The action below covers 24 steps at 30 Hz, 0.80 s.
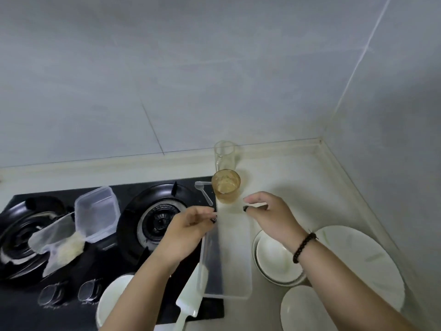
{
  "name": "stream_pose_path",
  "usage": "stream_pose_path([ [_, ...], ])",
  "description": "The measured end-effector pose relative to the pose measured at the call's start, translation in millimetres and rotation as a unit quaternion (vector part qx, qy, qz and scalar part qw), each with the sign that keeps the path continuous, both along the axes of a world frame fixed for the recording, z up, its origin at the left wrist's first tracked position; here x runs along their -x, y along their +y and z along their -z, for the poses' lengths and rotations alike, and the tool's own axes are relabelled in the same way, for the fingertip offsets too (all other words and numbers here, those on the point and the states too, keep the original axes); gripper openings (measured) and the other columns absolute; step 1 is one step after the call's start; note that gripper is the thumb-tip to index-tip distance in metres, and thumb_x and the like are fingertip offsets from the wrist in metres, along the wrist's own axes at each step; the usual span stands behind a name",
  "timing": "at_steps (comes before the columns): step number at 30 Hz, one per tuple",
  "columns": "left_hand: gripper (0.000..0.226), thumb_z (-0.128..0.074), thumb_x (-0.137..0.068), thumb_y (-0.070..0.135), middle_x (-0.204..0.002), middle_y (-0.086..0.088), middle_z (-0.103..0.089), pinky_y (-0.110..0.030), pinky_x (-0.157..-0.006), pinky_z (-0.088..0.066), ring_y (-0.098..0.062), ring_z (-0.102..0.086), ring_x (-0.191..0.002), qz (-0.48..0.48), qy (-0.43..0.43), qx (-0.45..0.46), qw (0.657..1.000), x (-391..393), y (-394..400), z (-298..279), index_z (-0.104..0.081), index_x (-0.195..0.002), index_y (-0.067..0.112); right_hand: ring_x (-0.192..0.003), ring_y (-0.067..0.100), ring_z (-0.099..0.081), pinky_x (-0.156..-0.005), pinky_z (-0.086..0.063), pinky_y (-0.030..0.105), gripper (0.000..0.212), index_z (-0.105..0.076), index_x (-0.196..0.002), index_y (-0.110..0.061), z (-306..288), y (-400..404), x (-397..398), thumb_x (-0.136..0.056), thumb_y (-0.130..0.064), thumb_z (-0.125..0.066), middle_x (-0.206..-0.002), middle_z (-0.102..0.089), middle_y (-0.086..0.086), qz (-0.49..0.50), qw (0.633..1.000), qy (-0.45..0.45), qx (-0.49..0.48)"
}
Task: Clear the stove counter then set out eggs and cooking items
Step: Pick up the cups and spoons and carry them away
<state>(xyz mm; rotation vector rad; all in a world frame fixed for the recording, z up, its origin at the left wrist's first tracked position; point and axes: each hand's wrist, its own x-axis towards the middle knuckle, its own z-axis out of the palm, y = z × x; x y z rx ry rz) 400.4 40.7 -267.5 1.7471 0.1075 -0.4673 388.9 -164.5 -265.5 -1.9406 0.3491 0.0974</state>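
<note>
A translucent plastic board (229, 254) lies lengthwise over the right edge of the black gas stove (124, 263) and the pale counter (286, 177). My left hand (188, 228) pinches its far left edge with curled fingers. My right hand (267, 211) pinches its far right corner between thumb and forefinger. Just beyond the board stand an amber glass (226, 186) and, behind it, a tall clear glass (224, 155). A clear plastic spoon (204, 193) lies on the stove's far right corner.
On the stove sit a clear lidless container (96, 213) and a plastic bag of white grains (59, 244). A white spatula (188, 299) and a white bowl (109, 302) lie near the front. Stacked bowls (274, 256), a large plate (365, 261) and another bowl (305, 311) fill the counter at right.
</note>
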Motion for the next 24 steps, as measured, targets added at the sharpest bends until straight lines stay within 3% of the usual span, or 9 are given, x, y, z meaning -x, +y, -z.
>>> stream_pose_path([
  [5,0.021,-0.07,-0.085,0.008,-0.093,0.002,-0.075,-0.024,-0.068,-0.046,-0.009,-0.064,-0.075,-0.052,0.013,0.012,0.999,-36,4,4,-0.071,-0.097,0.025,-0.077,0.002,-0.061,-0.064,-0.04,0.012,0.015,-0.069,-0.094,-0.028,0,-2,-52,-0.084,-0.017,-0.066,-0.105,-0.066,-0.013,-0.044,0.999,0.0,0.0],
  [10,0.02,-0.063,-0.09,0.003,-0.099,0.001,-0.074,-0.021,-0.073,-0.048,-0.01,-0.066,-0.091,-0.083,0.01,-0.003,0.997,-79,-3,13,-0.069,-0.1,0.02,-0.088,0.002,-0.059,-0.074,-0.041,0.015,0.017,-0.069,-0.095,-0.027,8,-12,-104,-0.085,-0.015,-0.064,-0.104,-0.065,-0.015,-0.054,0.998,-0.006,-0.006],
  [15,0.02,-0.061,-0.087,0.0,-0.098,-0.005,-0.072,-0.022,-0.07,-0.049,-0.018,-0.066,-0.088,-0.082,0.015,-0.026,0.996,-141,-34,28,-0.066,-0.102,0.012,-0.084,0.006,-0.062,-0.076,-0.046,0.022,0.016,-0.069,-0.099,-0.025,25,-24,-121,-0.085,-0.018,-0.067,-0.103,-0.066,-0.015,-0.018,0.999,0.009,-0.048],
  [18,0.025,-0.059,-0.089,0.01,-0.105,-0.005,-0.069,-0.026,-0.064,-0.047,-0.022,-0.065,-0.087,-0.075,0.013,-0.088,0.993,-181,-57,43,-0.062,-0.114,0.009,-0.087,0.01,-0.063,-0.077,-0.05,0.025,0.016,-0.069,-0.099,-0.025,30,-33,-121,-0.086,-0.018,-0.066,-0.101,-0.066,-0.016,0.0,0.998,0.019,-0.068],
  [21,0.032,-0.058,-0.092,0.026,-0.109,0.001,-0.059,-0.032,-0.079,-0.049,-0.021,-0.059,-0.098,-0.038,-0.002,-0.195,0.98,-208,-72,52,-0.057,-0.121,0.013,-0.089,0.011,-0.064,-0.081,-0.053,0.027,0.015,-0.07,-0.098,-0.024,33,-42,-116,-0.086,-0.017,-0.066,-0.098,-0.067,-0.014,0.024,0.996,0.021,-0.081],
  [24,0.021,-0.054,-0.095,0.033,-0.087,-0.006,-0.059,-0.03,-0.07,-0.044,-0.022,-0.056,-0.078,0.021,0.019,-0.223,0.974,-223,-80,59,-0.058,-0.096,0.012,-0.089,0.012,-0.064,-0.081,-0.054,0.033,0.013,-0.071,-0.097,-0.022,35,-52,-108,-0.087,-0.015,-0.066,-0.096,-0.068,-0.01,0.047,0.995,0.027,-0.081],
])
